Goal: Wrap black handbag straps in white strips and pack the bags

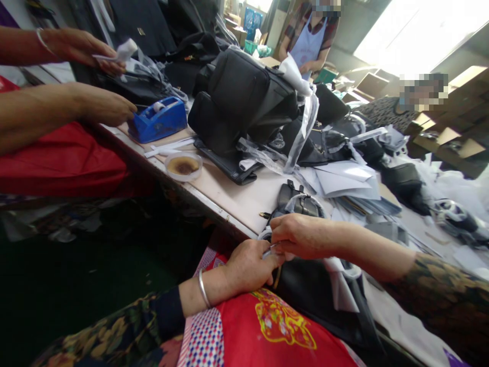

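A black leather bag point(319, 285) lies at the table edge and against the red apron point(282, 326) on my lap. My left hand point(250, 265), with a silver bangle at its wrist, is closed at the bag's upper edge by a gold zip. Touching it from the right, my right hand point(301, 235) is closed, fingertips pinched together. A small shiny piece shows between the two hands, too hidden to name. White wrapping point(342, 288) hangs on the bag's strap. Just beyond my right hand sits a buckled black bag part point(301, 199).
Black backpacks point(240, 97) stand farther along the table point(233, 201). At left, a co-worker's hands are near a blue tape dispenser point(160, 121). A round dish point(183, 167) of brown stuff sits near the edge. White sheets point(346, 181) lie at right; two people are beyond.
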The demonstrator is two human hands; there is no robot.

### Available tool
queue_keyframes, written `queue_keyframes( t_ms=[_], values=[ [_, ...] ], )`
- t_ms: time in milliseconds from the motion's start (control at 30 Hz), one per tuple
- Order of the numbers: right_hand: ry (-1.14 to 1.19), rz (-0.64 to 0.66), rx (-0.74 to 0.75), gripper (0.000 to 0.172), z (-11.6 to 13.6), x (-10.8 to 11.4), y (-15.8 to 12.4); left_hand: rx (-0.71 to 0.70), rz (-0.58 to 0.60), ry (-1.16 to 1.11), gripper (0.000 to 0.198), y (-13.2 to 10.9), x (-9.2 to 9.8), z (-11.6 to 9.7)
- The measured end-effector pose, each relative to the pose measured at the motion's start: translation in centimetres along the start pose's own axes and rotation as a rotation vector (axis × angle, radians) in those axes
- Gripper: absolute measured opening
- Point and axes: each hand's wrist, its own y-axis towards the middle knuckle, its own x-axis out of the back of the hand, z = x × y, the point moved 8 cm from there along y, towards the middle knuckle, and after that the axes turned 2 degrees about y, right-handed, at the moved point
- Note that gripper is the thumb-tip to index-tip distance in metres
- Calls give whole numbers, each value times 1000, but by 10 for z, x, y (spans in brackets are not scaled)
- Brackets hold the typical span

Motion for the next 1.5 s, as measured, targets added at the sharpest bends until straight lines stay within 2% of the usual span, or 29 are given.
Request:
queue_keyframes(
  t_ms=[100, 233, 333, 467, 600, 833, 1033, 1233, 1333, 1500],
  values=[
    [-199, 100, 51, 22, 10, -6, 12, -8, -6, -5, 39, 0, 0, 0],
    [-365, 254, -115, 11, 7, -18, 20, -43, -5, -2, 44, 1, -2, 2],
    [-409, 270, -173, 8, 10, -21, 17, -65, -16, -18, 45, 3, -3, 3],
    [-452, 166, -149, 9, 17, -21, 9, -93, -24, -10, 37, 5, 0, -1],
    [-496, 89, -104, 7, 21, -25, 3, -126, 24, 9, 35, 5, 0, -8],
    [-594, -125, -81, 12, 28, -29, -9, -25, -48, -139, 30, 6, 0, 2],
    [-570, -384, -37, 8, 30, -35, -35, 30, 9, -309, 30, 4, -6, 2],
    [-621, -511, -6, 18, 34, -39, -49, 12, 50, -394, 38, 7, -5, -4],
    [-647, -602, 28, 23, 37, -38, -53, 37, 52, -411, 34, 8, -4, -3],
    [-681, -644, 21, 21, 33, -40, -52, 73, 21, -472, 27, 11, -2, 2]
  ],
)
